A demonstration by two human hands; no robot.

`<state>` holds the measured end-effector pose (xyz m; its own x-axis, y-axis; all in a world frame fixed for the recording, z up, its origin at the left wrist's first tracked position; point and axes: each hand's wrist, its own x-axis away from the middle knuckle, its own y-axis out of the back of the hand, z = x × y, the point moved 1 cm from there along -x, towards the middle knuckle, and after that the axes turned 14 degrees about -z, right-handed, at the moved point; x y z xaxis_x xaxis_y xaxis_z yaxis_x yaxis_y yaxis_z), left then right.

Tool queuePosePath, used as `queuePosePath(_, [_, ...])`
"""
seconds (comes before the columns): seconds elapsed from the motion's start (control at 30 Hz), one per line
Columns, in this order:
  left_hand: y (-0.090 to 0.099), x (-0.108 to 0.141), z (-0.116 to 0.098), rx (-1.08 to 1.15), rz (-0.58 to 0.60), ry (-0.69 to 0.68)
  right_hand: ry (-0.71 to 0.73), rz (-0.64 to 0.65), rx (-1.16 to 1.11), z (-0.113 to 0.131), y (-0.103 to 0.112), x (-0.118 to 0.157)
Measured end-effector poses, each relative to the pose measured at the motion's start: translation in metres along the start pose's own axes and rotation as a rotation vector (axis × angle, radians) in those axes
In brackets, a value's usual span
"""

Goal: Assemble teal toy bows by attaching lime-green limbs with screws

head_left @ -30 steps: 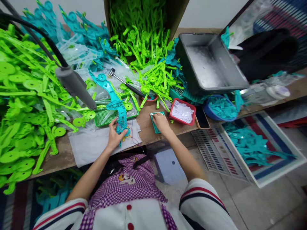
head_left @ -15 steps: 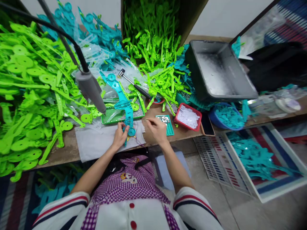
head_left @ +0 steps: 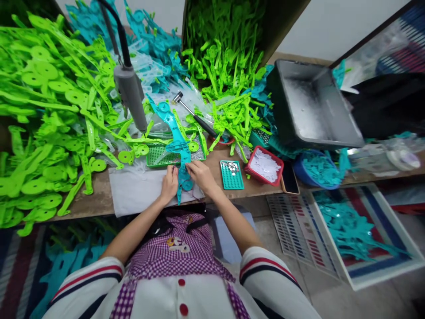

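A long teal plastic part (head_left: 181, 148) with round discs stands in front of me, its lower end between my hands. My right hand (head_left: 202, 177) is closed, its fingers gripping the part's right edge. On the other side my left hand (head_left: 170, 182) is pinched close against the left edge; what lies in its fingertips is too small to make out. Thin dark wires show near the part's lower end. Beneath the hands is a white cloth (head_left: 131, 190). Behind the part sits a green tray (head_left: 153, 160) of small metal pieces.
A grey electric screwdriver (head_left: 133, 95) hangs at left, beside heaped green parts (head_left: 49, 110). A hammer (head_left: 202, 124) lies behind. To the right are a teal tray (head_left: 232, 182) with silver discs, a red basket (head_left: 280, 170), a phone (head_left: 291, 179) and a grey tub (head_left: 327, 139).
My right hand has moved left from beside the teal tray onto the plastic part. My left hand's fingers have shifted from the part's lower end to its left edge. The view has shifted slightly.
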<state>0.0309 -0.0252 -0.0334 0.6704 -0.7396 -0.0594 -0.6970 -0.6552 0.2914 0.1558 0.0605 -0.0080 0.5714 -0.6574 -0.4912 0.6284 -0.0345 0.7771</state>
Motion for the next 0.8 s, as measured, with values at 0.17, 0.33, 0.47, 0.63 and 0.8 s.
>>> queuePosePath(0.17, [0.0, 0.001, -0.002, -0.011, -0.025, 0.019, -0.137, -0.089, -0.156, 0.004, 0.009, 0.005])
queuePosePath(0.33, [0.0, 0.001, -0.001, 0.001, -0.01, 0.05, -0.465, -0.427, -0.399, 0.014, 0.022, -0.015])
queuePosePath(0.47, [0.001, 0.001, 0.0, 0.002, -0.025, 0.037, -0.622, -0.728, -0.513, 0.012, 0.019, -0.05])
queuePosePath(0.63, [0.001, 0.001, -0.001, 0.045, -0.03, 0.04, -0.622, -0.591, -0.576, 0.008, 0.011, -0.03])
queuePosePath(0.8, [-0.001, 0.0, 0.003, 0.045, -0.037, 0.058, -0.501, -0.343, -0.514, 0.005, -0.005, 0.015])
